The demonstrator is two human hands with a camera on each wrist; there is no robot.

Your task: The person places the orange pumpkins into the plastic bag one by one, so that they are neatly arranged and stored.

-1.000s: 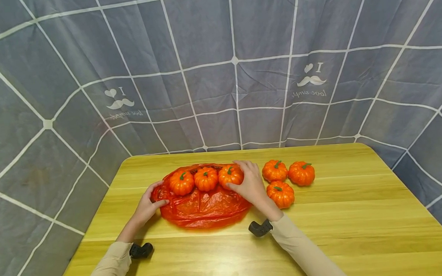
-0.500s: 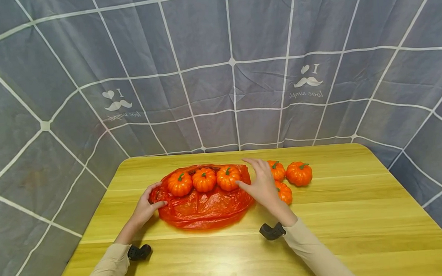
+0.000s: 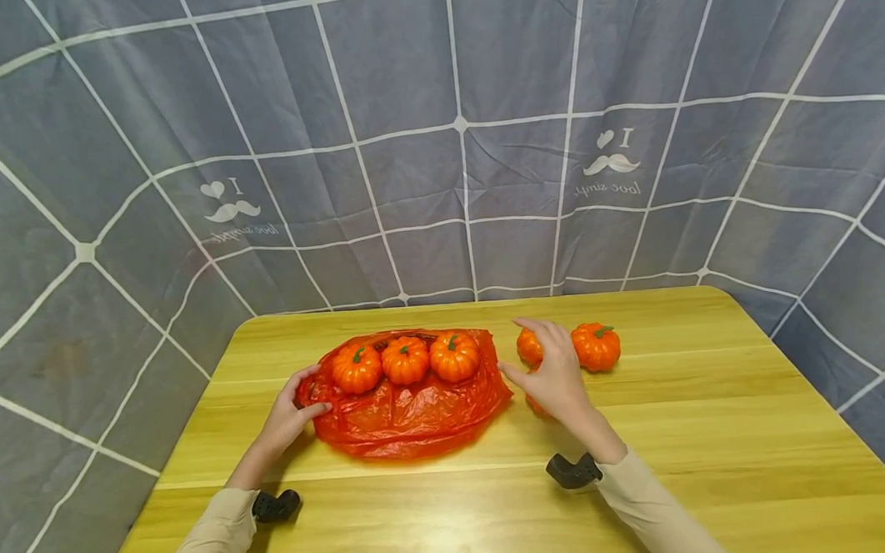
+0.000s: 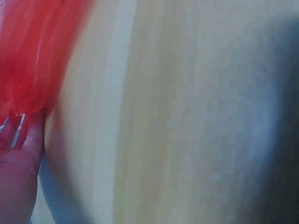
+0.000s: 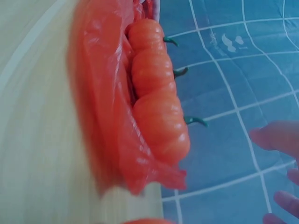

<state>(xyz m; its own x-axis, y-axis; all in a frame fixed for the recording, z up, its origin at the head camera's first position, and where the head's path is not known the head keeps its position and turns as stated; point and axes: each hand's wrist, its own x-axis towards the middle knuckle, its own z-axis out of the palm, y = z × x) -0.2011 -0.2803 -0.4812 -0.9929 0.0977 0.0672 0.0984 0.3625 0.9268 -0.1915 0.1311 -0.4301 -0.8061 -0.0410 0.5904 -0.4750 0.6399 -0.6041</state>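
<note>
A crinkled red plastic bag lies on the table. Along its far side sit three small orange pumpkins in a row: the left one, the middle one and the right one, all with green stems. My left hand grips the bag's left end, thumb on the near side and fingers beyond. Off the bag's right edge, my right hand is spread, holding nothing. It partly covers two loose pumpkins, one far and one near. Another loose pumpkin shows to its right.
The wooden table ends at a far edge close behind the bag and pumpkins. Behind it hangs a grey curtain with white grid lines. A black wrist mount sits on the left sleeve, another mount on the right.
My right hand has let go of the right pumpkin in the row and moved right, in front of the loose pumpkins. The left hand has stayed at the bag's end.
</note>
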